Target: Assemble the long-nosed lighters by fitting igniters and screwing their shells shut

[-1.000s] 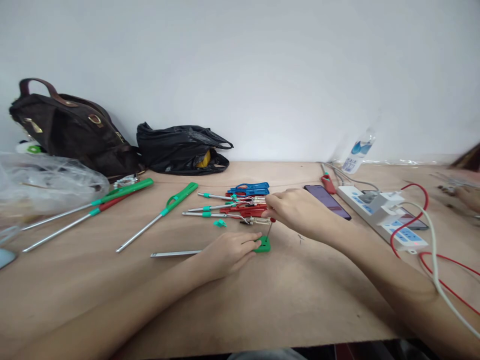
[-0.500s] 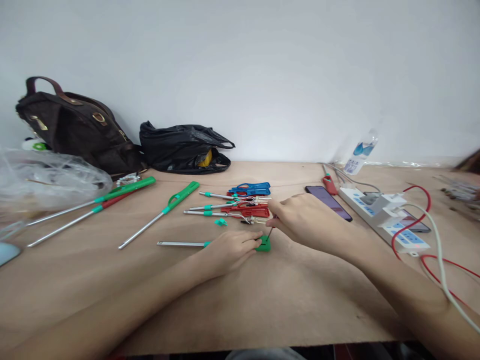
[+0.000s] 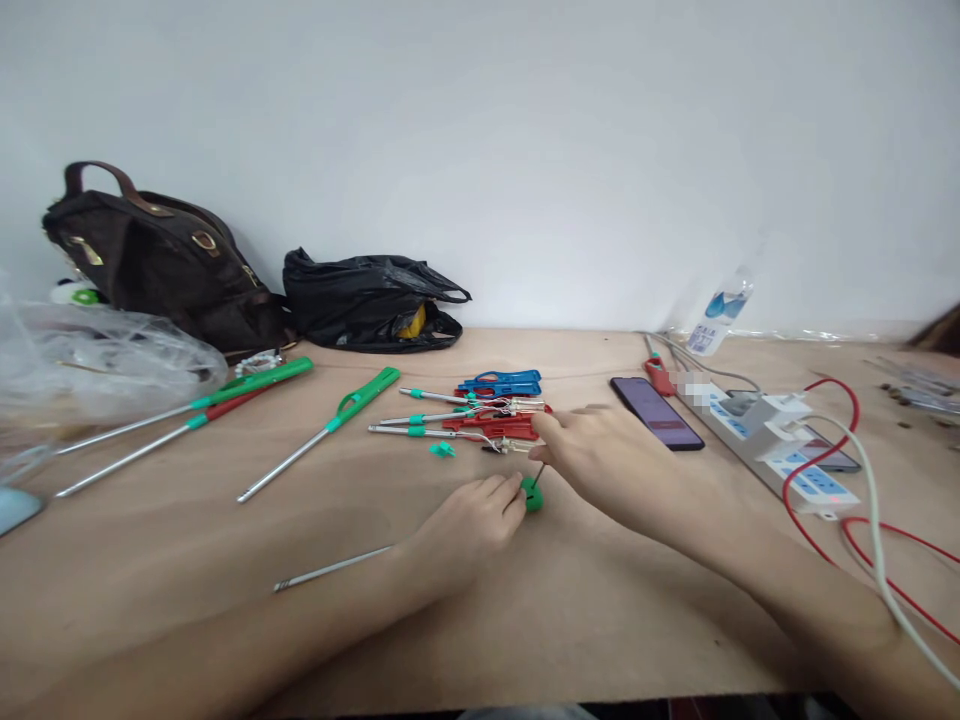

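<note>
My left hand (image 3: 476, 518) is closed around the handle of a green long-nosed lighter (image 3: 533, 494). Only the lighter's handle end shows past my fingertips, and its metal tube (image 3: 330, 570) sticks out to the left under my wrist. My right hand (image 3: 592, 445) grips a screwdriver (image 3: 539, 474), its grip mostly hidden by my fingers. The thin shaft slants down, its tip at the green handle end. Just behind my hands lie opened lighters with bare metal tubes (image 3: 420, 432), wires, red casing halves (image 3: 487, 428) and blue casing halves (image 3: 501, 383). A small teal plastic piece (image 3: 442, 450) lies left of them.
Several whole lighters (image 3: 330, 430) lie at the left, near a clear plastic bag (image 3: 112, 360). A dark backpack (image 3: 165, 265) and black plastic bag (image 3: 367, 300) stand against the wall. At right are a phone (image 3: 660, 412), power strip (image 3: 787, 450), cables and a bottle (image 3: 720, 315).
The green lighter has turned in my left hand, so its tube now points down-left toward me. My right hand still holds the screwdriver at the handle end, slightly lower in view.
</note>
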{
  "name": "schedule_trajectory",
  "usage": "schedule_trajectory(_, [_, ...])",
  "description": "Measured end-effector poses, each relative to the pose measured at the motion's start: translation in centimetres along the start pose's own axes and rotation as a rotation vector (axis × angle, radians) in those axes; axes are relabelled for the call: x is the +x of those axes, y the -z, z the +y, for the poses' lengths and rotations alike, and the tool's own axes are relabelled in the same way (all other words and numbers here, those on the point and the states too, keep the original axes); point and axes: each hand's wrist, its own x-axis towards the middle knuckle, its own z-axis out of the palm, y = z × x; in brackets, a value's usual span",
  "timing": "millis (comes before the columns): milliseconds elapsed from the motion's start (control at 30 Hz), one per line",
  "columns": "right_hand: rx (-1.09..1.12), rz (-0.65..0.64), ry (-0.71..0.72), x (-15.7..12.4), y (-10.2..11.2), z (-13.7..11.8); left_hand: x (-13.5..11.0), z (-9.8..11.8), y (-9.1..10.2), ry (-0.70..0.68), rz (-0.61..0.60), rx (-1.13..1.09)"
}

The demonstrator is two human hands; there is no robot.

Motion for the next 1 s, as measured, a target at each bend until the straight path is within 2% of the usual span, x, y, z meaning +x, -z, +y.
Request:
schedule_trajectory(100, [0.199, -0.057, 0.165, 0.2, 1.2, 0.5, 0.0, -0.7, 0.1, -0.005, -0.01, -0.051])
schedule_trajectory(167, [0.283, -0.099, 0.176, 0.4, 1.7, 1.1, 0.0, -1.0, 0.2, -0.006, -0.027, -0.085])
schedule_trajectory(300, [0.241, -0.11, 0.044, 1.2, 1.5, 1.5, -0.1, -1.2, 0.2, 0.001, -0.057, -0.089])
schedule_trajectory(433, [0.117, -0.042, -0.083, 1.7, 0.5, 0.5, -0.1, -1.1, 0.0, -0.013, -0.064, -0.065])
schedule_trajectory(500, [0.122, -0.025, -0.121, 1.6, 0.3, 0.2, -0.1, -1.2, 0.0, -0.018, -0.055, -0.086])
schedule_trajectory(567, [0.237, -0.073, -0.071, 1.3, 0.6, 0.5, 0.0, -1.3, 0.2, -0.012, -0.052, -0.125])
schedule_trajectory(667, [0.492, -0.199, 0.077, 0.9, 1.5, 1.6, 0.2, -1.4, 0.6, 0.0, -0.065, -0.179])
schedule_trajectory(733, [0.54, -0.225, 0.088, 0.9, 2.0, 2.1, 0.3, -1.4, 0.8, 0.007, -0.068, -0.191])
schedule_trajectory(933, [0.312, -0.066, -0.048, 1.4, 0.8, 0.8, 0.3, -1.5, 0.5, 0.008, -0.064, -0.173])
schedule_trajectory(1000, [0.321, -0.027, -0.046, 1.5, 0.3, 0.5, 0.2, -1.4, 0.5, 0.004, -0.056, -0.176])
